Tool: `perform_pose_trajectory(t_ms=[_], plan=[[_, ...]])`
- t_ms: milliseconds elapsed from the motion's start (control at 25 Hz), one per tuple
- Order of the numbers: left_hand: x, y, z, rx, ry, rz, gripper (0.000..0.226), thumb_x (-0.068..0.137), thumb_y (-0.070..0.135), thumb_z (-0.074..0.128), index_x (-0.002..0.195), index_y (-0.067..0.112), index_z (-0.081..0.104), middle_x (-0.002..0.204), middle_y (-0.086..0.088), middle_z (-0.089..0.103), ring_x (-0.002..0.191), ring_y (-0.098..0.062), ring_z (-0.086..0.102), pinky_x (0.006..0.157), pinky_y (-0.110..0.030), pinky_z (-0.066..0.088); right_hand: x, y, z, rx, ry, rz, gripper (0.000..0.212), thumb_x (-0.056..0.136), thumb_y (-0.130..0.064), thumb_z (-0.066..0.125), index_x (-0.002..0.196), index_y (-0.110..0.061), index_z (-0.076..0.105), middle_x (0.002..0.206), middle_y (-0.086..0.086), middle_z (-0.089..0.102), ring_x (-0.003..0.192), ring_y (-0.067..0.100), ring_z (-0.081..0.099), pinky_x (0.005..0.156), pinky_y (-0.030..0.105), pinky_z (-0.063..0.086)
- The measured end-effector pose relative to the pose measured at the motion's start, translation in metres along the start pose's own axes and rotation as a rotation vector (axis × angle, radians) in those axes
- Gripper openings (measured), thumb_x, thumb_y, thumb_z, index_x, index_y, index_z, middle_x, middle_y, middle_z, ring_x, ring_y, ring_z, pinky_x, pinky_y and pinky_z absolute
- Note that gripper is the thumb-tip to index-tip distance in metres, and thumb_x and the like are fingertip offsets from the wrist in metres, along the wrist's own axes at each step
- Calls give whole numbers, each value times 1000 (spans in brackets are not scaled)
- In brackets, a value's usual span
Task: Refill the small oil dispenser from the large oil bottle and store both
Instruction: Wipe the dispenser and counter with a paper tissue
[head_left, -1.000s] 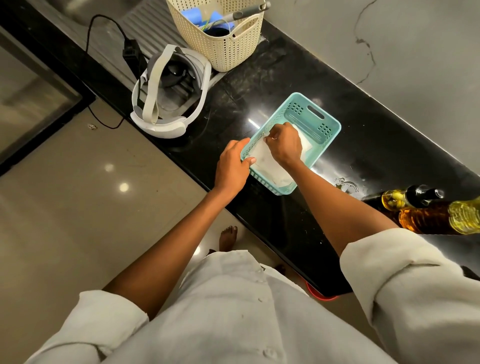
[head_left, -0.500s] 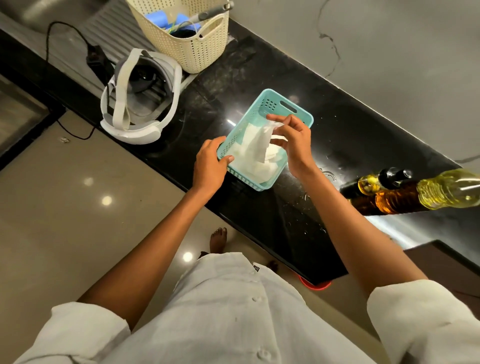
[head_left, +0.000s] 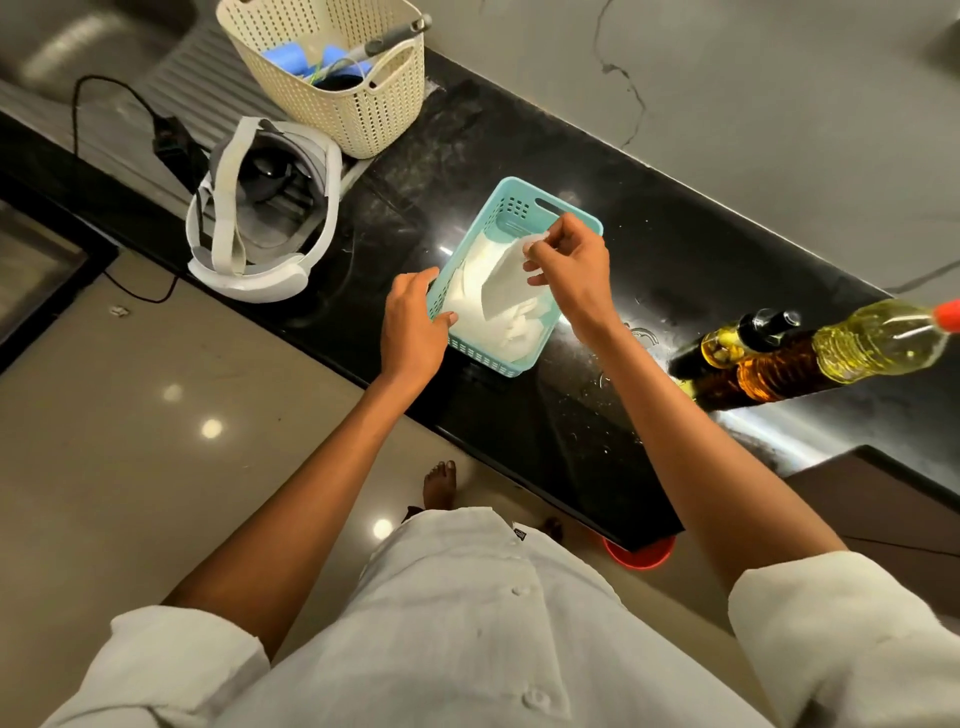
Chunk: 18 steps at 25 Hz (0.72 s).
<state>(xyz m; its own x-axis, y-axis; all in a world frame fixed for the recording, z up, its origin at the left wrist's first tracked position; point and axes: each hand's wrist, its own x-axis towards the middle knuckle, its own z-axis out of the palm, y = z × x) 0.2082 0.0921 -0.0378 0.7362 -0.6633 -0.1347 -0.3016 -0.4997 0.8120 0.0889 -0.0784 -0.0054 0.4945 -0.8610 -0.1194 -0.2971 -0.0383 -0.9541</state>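
L hand (head_left: 413, 327) grips the near rim of the holey teal plastic basket (head_left: 511, 208) on the shiny black desk (head_left: 701, 249). R hand (head_left: 571, 270) pinches a soft white tissue (head_left: 506, 280), held up over the basket. At 3 o'clock sit the small glass oil dispenser (head_left: 727, 345) & the big ribbed oil bottle (head_left: 872, 343), side by side. 1 s ago the R hand was down in the basket.

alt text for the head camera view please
Seen from above, a person's right hand pinches a white tissue over a teal basket on a black counter while the left hand grips its rim. A small oil dispenser and large oil bottle stand untouched at the frame's right.
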Motion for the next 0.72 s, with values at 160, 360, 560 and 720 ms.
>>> perform_pose_trajectory(t_ms=[160, 360, 560, 720], plan=[[-17, 36, 5, -78, -144, 121, 83, 88, 14, 86, 158, 23, 43, 151, 0, 48, 140, -15, 47, 109, -38, 55, -31, -17, -28, 132, 37, 74, 23, 91, -3, 78, 107, 9, 66, 109, 8, 78, 93, 26, 78, 76, 34, 66], [-60, 88, 38, -290, -489, 139, 87, 81, 33, 93, 153, 34, 44, 146, 9, 55, 129, -5, 53, 95, -12, 52, -95, -13, -75, 130, 209, 72, 28, 90, -8, 82, 113, -3, 67, 104, 7, 76, 92, 18, 76, 72, 31, 64], [-92, 75, 101, -470, -585, -45, 24, 104, 25, 70, 124, 14, 74, 110, -7, 81, 100, -17, 78, 83, -35, 64, -158, 32, -110, 29, 465, 168, 48, 90, -17, 85, 127, -12, 55, 91, -4, 67, 80, 0, 68, 71, 19, 56], [-117, 57, 139, -427, -735, -269, 22, 107, 22, 63, 123, 10, 73, 114, -15, 79, 98, -22, 76, 79, -33, 65, -202, 86, -123, 174, 455, 435, 55, 89, -24, 86, 136, -18, 58, 111, 2, 72, 97, 15, 75, 80, 32, 64]])
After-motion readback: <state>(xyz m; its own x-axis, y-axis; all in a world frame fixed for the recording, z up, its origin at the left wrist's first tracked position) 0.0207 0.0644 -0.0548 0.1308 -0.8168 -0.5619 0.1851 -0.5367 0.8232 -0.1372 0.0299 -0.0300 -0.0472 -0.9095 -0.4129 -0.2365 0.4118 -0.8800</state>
